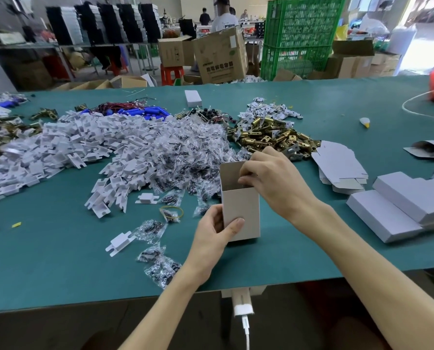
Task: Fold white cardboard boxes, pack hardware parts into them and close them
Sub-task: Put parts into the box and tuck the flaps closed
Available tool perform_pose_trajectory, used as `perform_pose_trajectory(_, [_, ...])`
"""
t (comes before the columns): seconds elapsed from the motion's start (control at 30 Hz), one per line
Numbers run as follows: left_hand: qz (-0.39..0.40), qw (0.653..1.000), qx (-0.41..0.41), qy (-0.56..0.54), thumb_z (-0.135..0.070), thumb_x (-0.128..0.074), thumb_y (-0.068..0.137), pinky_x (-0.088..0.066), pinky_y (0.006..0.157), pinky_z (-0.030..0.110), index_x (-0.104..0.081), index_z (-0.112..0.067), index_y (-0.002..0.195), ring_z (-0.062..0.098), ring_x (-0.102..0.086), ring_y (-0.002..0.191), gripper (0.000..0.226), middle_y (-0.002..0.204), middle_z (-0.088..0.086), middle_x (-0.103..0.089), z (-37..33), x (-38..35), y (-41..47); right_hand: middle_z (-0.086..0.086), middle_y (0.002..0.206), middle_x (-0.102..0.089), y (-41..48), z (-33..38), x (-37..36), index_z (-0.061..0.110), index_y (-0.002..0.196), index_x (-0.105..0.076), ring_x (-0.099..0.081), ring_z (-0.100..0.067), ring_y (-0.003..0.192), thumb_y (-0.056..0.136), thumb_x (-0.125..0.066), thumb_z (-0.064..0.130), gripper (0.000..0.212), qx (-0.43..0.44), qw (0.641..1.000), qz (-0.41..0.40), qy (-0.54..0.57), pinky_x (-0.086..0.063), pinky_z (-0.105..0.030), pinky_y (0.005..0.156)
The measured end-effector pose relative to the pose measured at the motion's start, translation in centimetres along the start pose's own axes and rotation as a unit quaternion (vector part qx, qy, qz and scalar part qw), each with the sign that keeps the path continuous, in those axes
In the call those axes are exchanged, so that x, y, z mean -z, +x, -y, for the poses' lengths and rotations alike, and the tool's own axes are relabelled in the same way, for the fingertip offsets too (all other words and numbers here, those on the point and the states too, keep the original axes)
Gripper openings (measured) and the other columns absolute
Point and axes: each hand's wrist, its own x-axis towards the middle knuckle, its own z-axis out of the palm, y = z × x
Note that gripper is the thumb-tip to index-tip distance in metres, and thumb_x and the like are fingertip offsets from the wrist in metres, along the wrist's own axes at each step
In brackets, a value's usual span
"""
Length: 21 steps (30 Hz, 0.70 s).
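- The left hand [215, 232] grips the white cardboard box [241, 213] low on its near-left corner. The thumb lies across the front face and the fingers wrap behind the left side.
- The box stands upright on the green table [59, 261], near the front edge, with its top open and the far flap raised.
- The right hand [271, 178] hangs over the open mouth from 2 o'clock, fingers curled and their tips dipped inside. It hides the inside of the box, and I cannot tell whether it holds a part.
- At 9 o'clock of the box, just beside it, lie loose clear bags [205, 190] of small dark parts. A yellow rubber band [171, 213] rests on one bag a little farther out.
- At 11 o'clock spreads the big heap of bags [185, 147], which runs into a wider heap of white plastic pieces [66, 147] at 10 o'clock.
- At 12 to 1 o'clock, beyond the right hand, sits a pile of brass hardware [269, 135].
- At 2 o'clock lie flat box blanks [337, 160]. At 3 o'clock, well apart, is a cluster of closed white boxes [400, 205].
- At 7 to 8 o'clock a single plastic piece [121, 242] and a few stray bags [160, 263] lie near the table edge.
- Far back at 12 o'clock stand a green crate stack [301, 34] and brown cartons [221, 56].
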Motion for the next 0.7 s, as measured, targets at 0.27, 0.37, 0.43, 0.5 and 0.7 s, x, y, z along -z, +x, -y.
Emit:
perform_pose_trajectory(0.27, [0.002, 1.0, 0.003, 0.004, -0.025, -0.079, 0.088, -0.058, 0.091, 0.029, -0.061, -0.015, 0.123, 0.014, -0.071, 0.111, 0.041, 0.117, -0.001, -0.076, 0.0, 0.0, 0.1, 0.013, 0.101, -0.064, -0.6, -0.7, -0.1, 0.03, 0.103, -0.076, -0.043, -0.017, 0.106, 0.103, -0.051, 0.042, 0.028, -0.034, 0.998, 0.061, -0.002, -0.02, -0.036, 0.096])
perform_pose_trajectory(0.37, [0.0, 1.0, 0.005, 0.005, -0.024, -0.079, 0.089, -0.057, 0.088, 0.026, -0.061, -0.016, 0.123, 0.013, -0.071, 0.11, 0.039, 0.116, -0.002, -0.076, 0.0, 0.0, 0.0, 0.012, 0.101, -0.063, -1.0, -0.9, -0.2, 0.031, 0.105, -0.073, -0.047, -0.019, 0.103, 0.106, -0.041, 0.043, 0.034, -0.041, 0.996, 0.078, 0.003, -0.02, -0.038, 0.099])
perform_pose_trajectory(0.43, [-0.001, 1.0, 0.003, 0.002, -0.026, -0.08, 0.086, -0.057, 0.087, 0.025, -0.062, -0.016, 0.121, 0.013, -0.072, 0.109, 0.041, 0.115, -0.002, -0.076, 0.0, -0.1, 0.0, 0.012, 0.099, -0.066, -1.3, -1.1, -0.3, 0.028, 0.103, -0.072, -0.053, -0.019, 0.1, 0.107, -0.044, 0.039, 0.03, -0.03, 0.999, 0.027, 0.033, -0.025, -0.039, 0.101])
perform_pose_trajectory(0.5, [-0.003, 1.0, 0.002, -0.007, -0.029, -0.079, 0.083, -0.057, 0.088, 0.026, -0.062, -0.014, 0.121, 0.014, -0.072, 0.109, 0.044, 0.115, -0.001, -0.077, 0.0, -0.1, 0.0, 0.009, 0.099, -0.068, -1.6, -1.5, -0.5, 0.021, 0.102, -0.072, -0.06, -0.015, 0.094, 0.106, -0.051, 0.029, 0.023, -0.033, 0.993, -0.058, 0.096, -0.038, -0.04, 0.098])
perform_pose_trajectory(0.7, [-0.013, 0.999, 0.004, -0.029, -0.027, -0.076, 0.086, -0.057, 0.09, 0.025, -0.062, -0.012, 0.124, 0.014, -0.071, 0.111, 0.044, 0.118, -0.002, -0.077, 0.0, 0.1, 0.0, -0.005, 0.11, -0.066, -2.0, -6.2, -3.2, 0.01, 0.114, -0.068, -0.062, -0.022, 0.101, 0.099, -0.062, 0.018, 0.018, -0.222, 0.967, -0.039, 0.117, -0.052, -0.039, 0.092])
